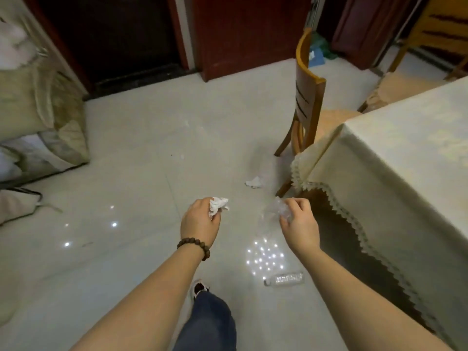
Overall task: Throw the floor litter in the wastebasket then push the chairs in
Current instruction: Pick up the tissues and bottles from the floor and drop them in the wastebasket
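Both bare arms extended forward, near centre. Left hand (200,220) fingers curled, beaded wrist; right hand (298,219) pinching.

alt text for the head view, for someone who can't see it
A person's left hand grips crumpled white paper and the right hand pinches clear plastic above a pale tiled floor. Another paper scrap lies near a wooden chair beside a cloth-covered table.

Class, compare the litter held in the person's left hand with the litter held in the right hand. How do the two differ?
The crumpled tissue in the left hand is white and opaque; the clear plastic wrapper in the right hand is see-through. The tissue is balled tight against the fingers; the wrapper hangs loosely down from the pinching fingertips. Both are light scraps, held above the floor.
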Demonstrator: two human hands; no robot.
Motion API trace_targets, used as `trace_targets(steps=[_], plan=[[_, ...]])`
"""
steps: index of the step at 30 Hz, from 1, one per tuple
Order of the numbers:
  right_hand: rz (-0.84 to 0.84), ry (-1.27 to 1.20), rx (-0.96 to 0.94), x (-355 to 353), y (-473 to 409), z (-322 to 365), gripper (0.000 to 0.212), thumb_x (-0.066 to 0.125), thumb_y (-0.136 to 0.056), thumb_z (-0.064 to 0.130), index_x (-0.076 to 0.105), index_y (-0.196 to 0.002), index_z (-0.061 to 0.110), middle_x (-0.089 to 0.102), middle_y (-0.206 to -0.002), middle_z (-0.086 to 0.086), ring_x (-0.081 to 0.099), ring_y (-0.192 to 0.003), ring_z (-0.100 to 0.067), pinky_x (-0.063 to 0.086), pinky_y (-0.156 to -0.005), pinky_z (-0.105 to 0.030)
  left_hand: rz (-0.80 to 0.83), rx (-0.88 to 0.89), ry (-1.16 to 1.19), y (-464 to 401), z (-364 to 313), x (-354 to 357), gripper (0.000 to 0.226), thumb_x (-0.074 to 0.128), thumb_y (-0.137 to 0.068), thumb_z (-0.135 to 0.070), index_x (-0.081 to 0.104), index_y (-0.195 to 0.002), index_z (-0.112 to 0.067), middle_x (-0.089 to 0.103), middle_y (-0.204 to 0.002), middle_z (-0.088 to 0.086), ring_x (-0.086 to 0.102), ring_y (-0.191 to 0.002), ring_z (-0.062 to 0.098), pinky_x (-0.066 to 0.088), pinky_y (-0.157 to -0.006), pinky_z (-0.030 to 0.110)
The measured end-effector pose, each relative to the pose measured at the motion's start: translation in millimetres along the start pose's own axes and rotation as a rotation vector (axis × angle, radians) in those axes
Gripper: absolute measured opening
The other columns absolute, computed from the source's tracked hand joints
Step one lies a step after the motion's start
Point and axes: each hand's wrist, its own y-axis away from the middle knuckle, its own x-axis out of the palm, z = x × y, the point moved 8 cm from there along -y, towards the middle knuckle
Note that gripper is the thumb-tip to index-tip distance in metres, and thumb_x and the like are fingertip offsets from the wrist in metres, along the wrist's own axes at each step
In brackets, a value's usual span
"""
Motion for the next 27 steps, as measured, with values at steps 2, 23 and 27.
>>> trace_targets(steps=[2, 23, 27], plan=[[0.008, 0.022, -0.013, 25, -36, 34, 0.038, 0.064, -0.084, 0.017, 0.054, -0.120, 0.016, 0.047, -0.121, -0.007, 0.057, -0.096, -0.026, 0.052, -0.082, -0.043, -0.006, -0.003, -0.023, -46, 24, -22, 0.021, 0.060, -0.087, -0.022, 0.064, -0.107, -0.017, 0.064, -0.111, 0.005, 0.058, -0.103, 0.026, 0.047, -0.086, 0.036], [-0.068, 0.013, 0.008, 122, -388, 172, 0.037, 0.057, -0.090, 0.015, 0.050, -0.126, 0.018, 0.045, -0.124, -0.005, 0.054, -0.100, -0.020, 0.043, -0.083, -0.024, 0.020, 0.069, -0.093, -446, 56, -48, 0.027, 0.054, -0.092, -0.031, 0.060, -0.114, -0.018, 0.063, -0.110, 0.003, 0.057, -0.098, 0.023, 0.051, -0.082, 0.040], [-0.070, -0.016, 0.008, 117, -501, 175, 0.035, 0.056, -0.089, 0.013, 0.052, -0.124, 0.015, 0.045, -0.122, -0.006, 0.055, -0.096, -0.021, 0.044, -0.079, -0.024, 0.038, 0.079, -0.119, -557, 27, -26, 0.028, 0.053, -0.091, -0.034, 0.062, -0.114, -0.020, 0.064, -0.111, 0.001, 0.055, -0.103, 0.022, 0.050, -0.083, 0.039]])
